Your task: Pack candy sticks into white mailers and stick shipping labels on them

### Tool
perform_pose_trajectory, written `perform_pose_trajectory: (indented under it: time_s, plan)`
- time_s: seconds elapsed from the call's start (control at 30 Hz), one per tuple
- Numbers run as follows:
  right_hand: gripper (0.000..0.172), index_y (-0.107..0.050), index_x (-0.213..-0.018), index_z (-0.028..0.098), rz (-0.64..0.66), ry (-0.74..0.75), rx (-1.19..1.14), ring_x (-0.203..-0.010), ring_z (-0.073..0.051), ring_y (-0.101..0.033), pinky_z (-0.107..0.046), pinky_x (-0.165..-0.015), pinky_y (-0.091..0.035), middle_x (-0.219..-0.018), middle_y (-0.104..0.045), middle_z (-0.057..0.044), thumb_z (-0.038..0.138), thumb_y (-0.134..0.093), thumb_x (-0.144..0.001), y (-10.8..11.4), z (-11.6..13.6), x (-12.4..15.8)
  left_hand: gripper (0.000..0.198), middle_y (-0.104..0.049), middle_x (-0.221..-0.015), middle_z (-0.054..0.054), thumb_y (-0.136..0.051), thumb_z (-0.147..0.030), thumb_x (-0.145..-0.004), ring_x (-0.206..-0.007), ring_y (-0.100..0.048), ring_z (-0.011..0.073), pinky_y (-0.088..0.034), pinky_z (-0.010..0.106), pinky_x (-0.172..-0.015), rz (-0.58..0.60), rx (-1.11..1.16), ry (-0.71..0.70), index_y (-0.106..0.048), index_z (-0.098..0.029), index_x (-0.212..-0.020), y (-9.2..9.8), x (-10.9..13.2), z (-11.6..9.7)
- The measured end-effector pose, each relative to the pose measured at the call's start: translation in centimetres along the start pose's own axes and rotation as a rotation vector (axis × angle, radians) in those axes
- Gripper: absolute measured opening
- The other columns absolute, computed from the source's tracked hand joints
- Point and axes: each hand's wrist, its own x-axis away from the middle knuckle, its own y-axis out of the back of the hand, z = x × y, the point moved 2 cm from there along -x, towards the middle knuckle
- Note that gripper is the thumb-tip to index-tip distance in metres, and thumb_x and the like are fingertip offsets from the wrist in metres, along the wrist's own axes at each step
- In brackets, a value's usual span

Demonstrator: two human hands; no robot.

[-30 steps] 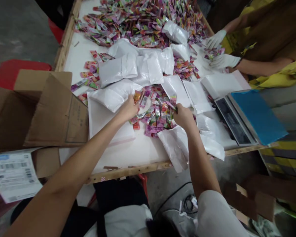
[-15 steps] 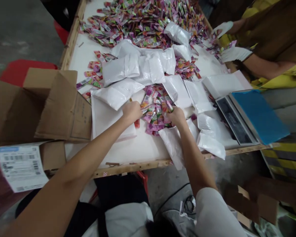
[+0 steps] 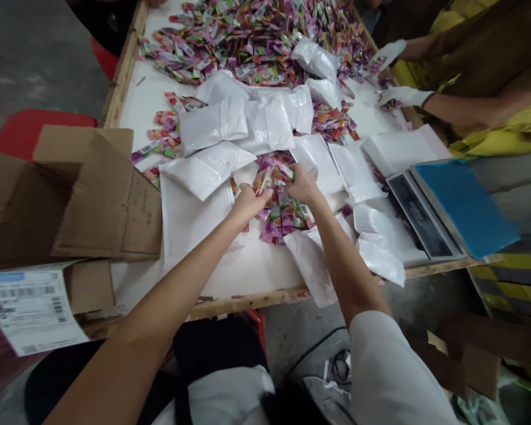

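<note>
Bent over the table (image 3: 256, 268), both hands in a small pile of sachets (image 3: 283, 215) near the front edge. Left hand (image 3: 249, 202) loosely curled on the pile, hard to tell whether gripping anything. Right hand (image 3: 301, 184) closed around a few at the pile's far side. Done, by the look of it: a row of stuffed white bags (image 3: 230, 121) just beyond. Left to go: flat empty bags (image 3: 356, 171) to the right and a big heap of loose sachets (image 3: 248, 41) at the far end. Likely well short of finished. Opposite, another person's gloved hands (image 3: 405, 94).
</note>
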Motion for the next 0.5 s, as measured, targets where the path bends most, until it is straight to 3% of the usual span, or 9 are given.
perform_pose_trajectory:
  time_s: [0.07, 0.17, 0.37, 0.5]
  plan:
    - [0.036, -0.065, -0.112, 0.015, 0.033, -0.024, 0.226, -0.102, -0.034, -0.064, -0.041, -0.087, -0.05, -0.103, -0.071, -0.015, 0.022, -0.066, -0.077, -0.5, 0.7, -0.5, 0.054, -0.071, -0.109, 0.022, -0.078, -0.039, -0.075, -0.107, -0.068, 0.0348, -0.052, 0.038, -0.085, 0.005, -0.305, -0.021, -0.059, -0.01, -0.116, -0.9, -0.4, 0.0]
    - [0.029, -0.07, -0.109, 0.016, 0.013, -0.04, 0.39, -0.102, -0.034, -0.066, -0.039, -0.085, -0.05, -0.106, -0.072, -0.017, 0.019, -0.057, -0.084, -0.8, 1.0, -0.4, 0.033, -0.073, -0.108, 0.022, -0.069, -0.028, -0.079, -0.109, -0.068, 0.0368, -0.051, 0.039, -0.087, 0.03, -0.557, -0.08, -0.069, -0.012, -0.108, -1.0, -0.7, 0.3]
    - [0.037, -0.069, -0.119, 0.021, 0.019, 0.026, 0.428, -0.104, -0.03, -0.065, -0.036, -0.086, -0.049, -0.108, -0.073, -0.015, 0.017, -0.052, -0.086, -1.4, 0.7, 0.4, 0.031, -0.075, -0.104, 0.017, -0.061, -0.032, -0.082, -0.103, -0.069, 0.0354, -0.051, 0.038, -0.081, -0.027, -0.547, -0.099, -0.072, -0.018, -0.107, 0.7, 0.2, 1.1]
    - [0.03, -0.072, -0.107, 0.019, -0.063, 0.03, 0.154, -0.099, -0.029, -0.066, -0.036, -0.087, -0.05, -0.098, -0.074, -0.011, 0.02, -0.057, -0.082, -0.9, 0.3, 0.3, 0.025, -0.074, -0.104, 0.011, -0.062, -0.031, -0.083, -0.104, -0.068, 0.0307, -0.05, 0.036, -0.085, -0.061, -0.421, -0.109, -0.07, -0.021, -0.104, 1.4, 1.0, 1.5]
